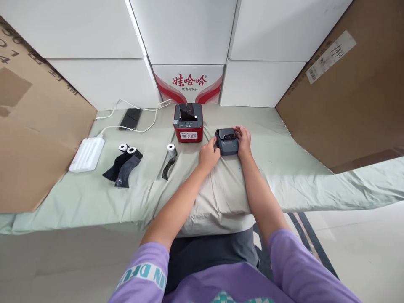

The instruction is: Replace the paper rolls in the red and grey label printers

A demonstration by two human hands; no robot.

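Both our left hand (208,155) and right hand (244,143) grasp the small grey printer (227,147) from opposite sides, neither nearer, as it rests between them on the cloth (229,185), just right of the red printer (188,125), its long axis unclear.

the grey printer (227,145) looks matt plastic, the red printer (189,126) smooth plastic, the tablecloth (284,168) creased fabric.

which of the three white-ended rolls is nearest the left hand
The lone roll, close to the red-and-black device, is nearest the left hand. The other two rolls sit together, farther left.
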